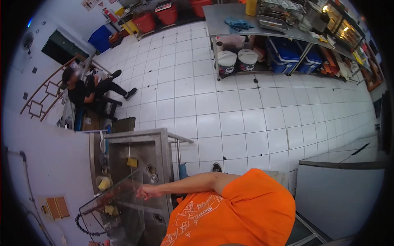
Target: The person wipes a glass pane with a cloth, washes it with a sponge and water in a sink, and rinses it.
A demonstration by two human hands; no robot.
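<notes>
A clear glass pane (123, 200) is tilted over a stainless steel sink (164, 160). My right hand (149, 192) has curled fingers at the pane's surface near its edge; whether it grips the pane or something small is unclear. Only part of my left hand (99, 243) shows at the bottom edge, near the pane's lower end, its hold hidden. Behind the pane lies a yellow crumpled thing (111, 210). A yellow sponge (132, 162) is on the sink's far part. Beside the sink, a plastic tub (104, 183) holds something yellow.
A dark coiled hose or chain (80, 226) lies by the wall. A person (80, 92) in black sits beyond the sink. A steel table (221, 21) with buckets and blue coolers below stands across the tiled floor (234, 123). A grey cabinet (338, 196) is behind me.
</notes>
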